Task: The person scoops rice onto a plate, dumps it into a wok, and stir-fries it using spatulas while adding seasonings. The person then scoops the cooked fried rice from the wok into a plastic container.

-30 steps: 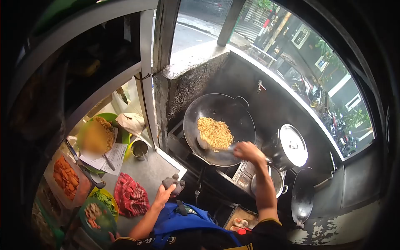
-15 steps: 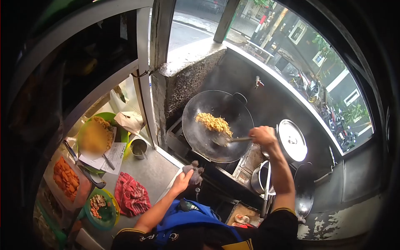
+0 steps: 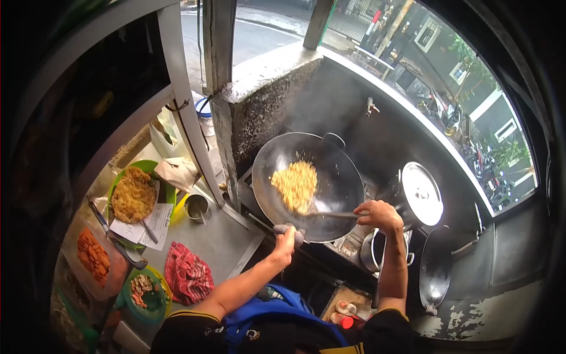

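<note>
My left hand [image 3: 285, 243] is closed on a grey cloth [image 3: 295, 235] at the near rim of the large wok [image 3: 342, 177]. My right hand [image 3: 379, 215] grips the handle of a metal ladle [image 3: 336, 215], whose head reaches into the wok. Yellow fried rice [image 3: 296, 184] lies in the left middle of the wok and looks blurred, with some grains scattered above it. The ladle's head is partly hidden at the lower edge of the rice.
At left are an omelette [image 3: 134, 194], a red cloth [image 3: 187, 272], a tub of orange pieces [image 3: 92, 257], a green bowl [image 3: 154, 304] and a metal cup [image 3: 196, 206]. Right of the wok stand a lidded pot [image 3: 421, 192], an open pot [image 3: 370, 252] and another wok [image 3: 435, 271].
My left hand has moved right with the grey cloth, to the wok's near rim. The rice has shifted and spread toward the near side, and my right hand has moved slightly down.
</note>
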The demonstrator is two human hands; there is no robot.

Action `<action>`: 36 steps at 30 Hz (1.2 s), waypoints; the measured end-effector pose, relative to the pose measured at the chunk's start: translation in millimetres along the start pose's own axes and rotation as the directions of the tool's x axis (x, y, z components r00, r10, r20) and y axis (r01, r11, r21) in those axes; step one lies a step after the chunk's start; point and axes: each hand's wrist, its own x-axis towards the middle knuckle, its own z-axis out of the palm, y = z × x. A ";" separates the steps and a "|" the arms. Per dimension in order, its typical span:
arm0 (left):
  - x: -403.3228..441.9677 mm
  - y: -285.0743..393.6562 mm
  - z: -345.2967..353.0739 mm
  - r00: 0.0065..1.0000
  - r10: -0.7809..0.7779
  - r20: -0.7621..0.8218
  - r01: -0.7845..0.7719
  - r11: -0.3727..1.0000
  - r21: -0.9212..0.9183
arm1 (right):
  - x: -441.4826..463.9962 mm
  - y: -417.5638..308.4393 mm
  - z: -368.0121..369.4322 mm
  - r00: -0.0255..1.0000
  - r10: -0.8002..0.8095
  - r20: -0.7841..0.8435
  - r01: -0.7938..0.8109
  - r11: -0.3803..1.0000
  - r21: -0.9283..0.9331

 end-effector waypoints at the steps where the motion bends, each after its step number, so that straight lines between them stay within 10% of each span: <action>1: 8.6 -7.8 1.6 1.000 0.017 -0.001 -0.017 1.000 0.011 | 7.1 -5.9 -3.4 1.000 0.006 0.014 -0.006 0.999 0.042; 6: 32.0 -22.1 -13.2 0.993 0.036 0.112 -0.038 0.999 0.018 | 48.2 3.5 50.9 0.971 0.079 -0.225 -0.063 0.995 0.075; 11: -49.4 -47.5 -63.4 0.903 -0.429 -0.012 0.426 0.898 -0.112 | -71.8 -36.0 -44.8 0.987 0.162 0.006 -0.160 0.980 -0.122; 15: 62.6 -64.6 -42.0 0.961 -0.190 0.202 0.210 0.974 -0.082 | -28.7 -41.9 -9.5 0.998 0.013 -0.054 -0.010 0.999 0.049; 17: 95.8 -71.3 -8.5 0.992 0.125 -0.007 -0.125 0.991 -0.056 | 13.5 -34.3 24.1 0.983 0.081 -0.163 -0.064 0.992 0.107; 23: -38.6 -73.7 -70.4 0.863 -0.504 0.037 0.499 0.839 -0.215 | -87.7 -54.6 -38.9 0.984 0.158 -0.084 -0.164 0.984 -0.065; 25: -51.8 -42.6 -48.8 0.927 -0.351 0.129 0.371 0.908 -0.195 | -100.6 -57.8 -47.9 0.989 0.146 0.013 -0.145 0.987 -0.064; 31: 52.2 -54.5 -7.4 0.995 0.043 0.089 -0.038 0.998 -0.050 | 7.7 -35.6 64.3 0.931 0.176 -0.319 -0.135 0.980 0.146; 36: -11.7 -83.1 -44.1 0.947 -0.291 -0.135 0.280 0.955 -0.097 | -55.9 -29.9 89.8 0.788 0.424 -0.447 -0.099 0.803 0.588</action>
